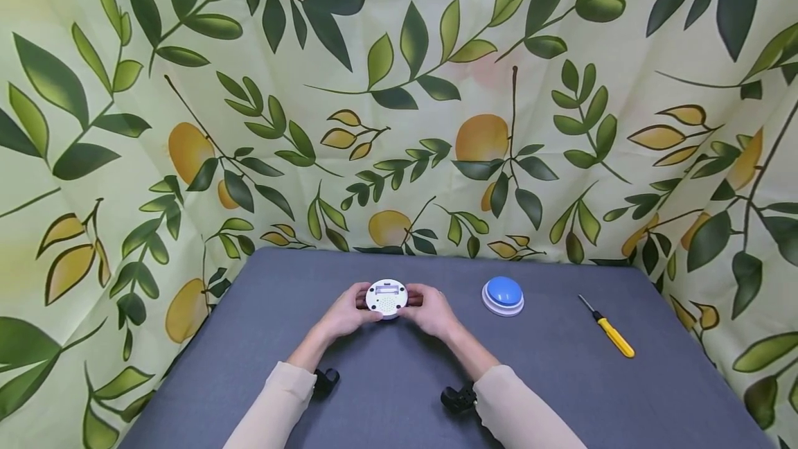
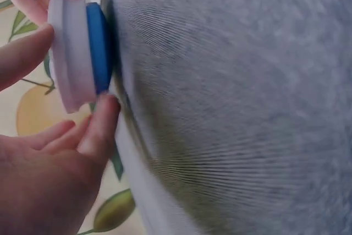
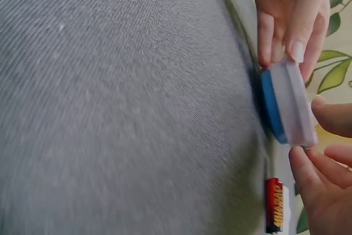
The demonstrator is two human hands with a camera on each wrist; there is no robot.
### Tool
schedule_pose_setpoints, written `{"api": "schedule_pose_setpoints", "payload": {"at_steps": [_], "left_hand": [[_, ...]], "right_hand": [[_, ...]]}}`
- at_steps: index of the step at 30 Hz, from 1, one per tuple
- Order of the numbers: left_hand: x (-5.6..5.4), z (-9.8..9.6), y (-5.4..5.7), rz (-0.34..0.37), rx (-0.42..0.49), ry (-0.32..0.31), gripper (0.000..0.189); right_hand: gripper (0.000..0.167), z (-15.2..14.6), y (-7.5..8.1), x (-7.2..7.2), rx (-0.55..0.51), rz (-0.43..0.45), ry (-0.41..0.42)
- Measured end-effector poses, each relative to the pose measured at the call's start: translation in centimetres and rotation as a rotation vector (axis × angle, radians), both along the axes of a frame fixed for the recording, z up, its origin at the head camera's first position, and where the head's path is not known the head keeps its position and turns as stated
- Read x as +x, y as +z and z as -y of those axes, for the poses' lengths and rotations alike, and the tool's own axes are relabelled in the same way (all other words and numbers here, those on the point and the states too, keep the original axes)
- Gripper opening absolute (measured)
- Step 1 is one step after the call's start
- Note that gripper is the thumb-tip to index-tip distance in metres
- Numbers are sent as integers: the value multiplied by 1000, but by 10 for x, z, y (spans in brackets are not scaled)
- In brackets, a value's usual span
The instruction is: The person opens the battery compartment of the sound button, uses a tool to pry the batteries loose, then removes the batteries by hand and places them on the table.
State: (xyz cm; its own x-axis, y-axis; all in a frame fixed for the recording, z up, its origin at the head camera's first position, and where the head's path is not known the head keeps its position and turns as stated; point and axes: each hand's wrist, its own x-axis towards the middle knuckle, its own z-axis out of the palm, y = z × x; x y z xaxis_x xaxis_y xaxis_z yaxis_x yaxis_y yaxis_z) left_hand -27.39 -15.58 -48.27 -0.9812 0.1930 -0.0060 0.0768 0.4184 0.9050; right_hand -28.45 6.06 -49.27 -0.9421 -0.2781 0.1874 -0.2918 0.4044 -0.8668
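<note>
A round white push button (image 1: 387,298) with a blue dome is held upside down, low over the table, its underside facing up. That underside shows a rectangular battery recess, small dark feet and a patch of tiny holes. From the left, my left hand (image 1: 344,312) grips its rim, thumb on the white base (image 2: 71,53) and a fingertip by the blue dome (image 2: 99,48). My right hand (image 1: 435,310) holds the opposite side between thumb and fingers. Beyond the right fingers lies a red battery (image 3: 274,206) with a white piece (image 3: 285,207) beside it.
To the right stands a second push button (image 1: 503,295), blue dome up on a white base. Farther right lies a screwdriver (image 1: 607,328) with a yellow handle. The grey table (image 1: 399,380) backs onto a leaf-and-fruit patterned cloth (image 1: 399,130).
</note>
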Motion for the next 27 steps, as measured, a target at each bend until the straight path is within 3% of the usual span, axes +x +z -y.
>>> {"api": "schedule_pose_setpoints", "payload": {"at_steps": [4, 12, 22, 27], "left_hand": [[4, -1, 7, -17, -77, 34, 81], [11, -11, 23, -132, -210, 85, 76], [16, -49, 35, -262, -173, 33, 62], [18, -70, 40, -269, -128, -8, 60]], "right_hand": [[52, -9, 7, 5, 34, -13, -11], [47, -36, 27, 16, 55, -25, -15], [49, -72, 43, 31, 180, -89, -65], [55, -95, 45, 36, 273, -129, -77]]}}
